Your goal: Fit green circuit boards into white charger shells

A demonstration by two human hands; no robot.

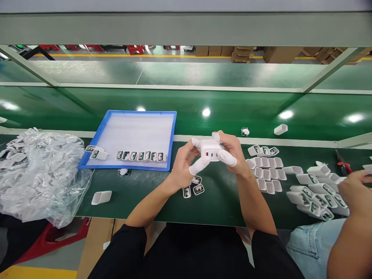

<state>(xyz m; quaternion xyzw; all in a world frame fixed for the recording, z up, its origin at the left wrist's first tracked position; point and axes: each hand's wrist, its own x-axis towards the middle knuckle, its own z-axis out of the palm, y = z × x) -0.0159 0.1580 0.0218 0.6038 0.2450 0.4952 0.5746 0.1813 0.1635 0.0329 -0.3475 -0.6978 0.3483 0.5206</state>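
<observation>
A white multi-port USB charger is held up above the bench, its port face with one red port turned towards me. My left hand grips its left side, and my right hand grips its right side. White finger cots cover the thumbs and some fingertips of both hands. Just below my left hand, several small white-rimmed pieces with circuit boards lie on the green bench mat. To the right of my right hand stand rows of white charger housings.
A blue-rimmed white tray holds a row of board-filled pieces. Left of it lies a clear bag of white parts; a single housing is nearby. At right are more housings, red-handled pliers and a co-worker's hand.
</observation>
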